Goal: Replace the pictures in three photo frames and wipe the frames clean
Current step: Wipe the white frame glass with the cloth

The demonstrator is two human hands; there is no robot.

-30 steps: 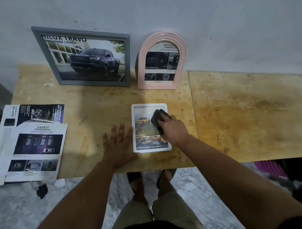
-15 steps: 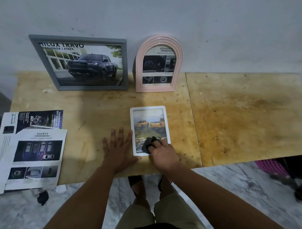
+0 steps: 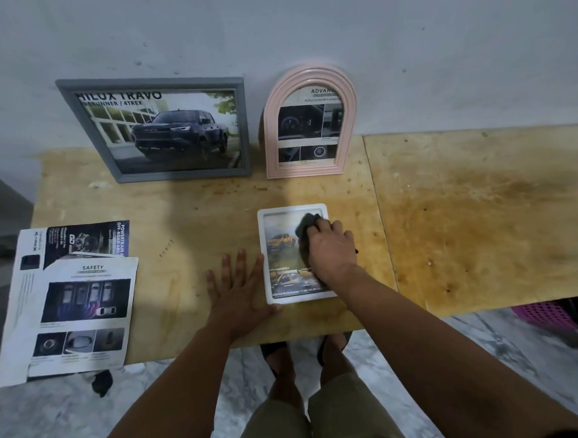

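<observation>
White frame (image 3: 268, 252) lies flat near the front edge of the wooden table (image 3: 477, 218), picture side up, showing yellow trucks. Our right hand (image 3: 331, 250) is on its upper right part, fingers curled over a dark cloth (image 3: 303, 229) and pressing it to the glass. Our left hand (image 3: 239, 291) lies flat on the table just left of the frame, fingers spread wide, thumb touching the frame's lower left corner. Grey frame (image 3: 152, 84) with a dark truck picture and pink arched frame (image 3: 271, 114) stand upright side by side at the back, leaning on the wall. Loose printed sheets (image 3: 74, 308) lie at the table's left end, overhanging the edge.
</observation>
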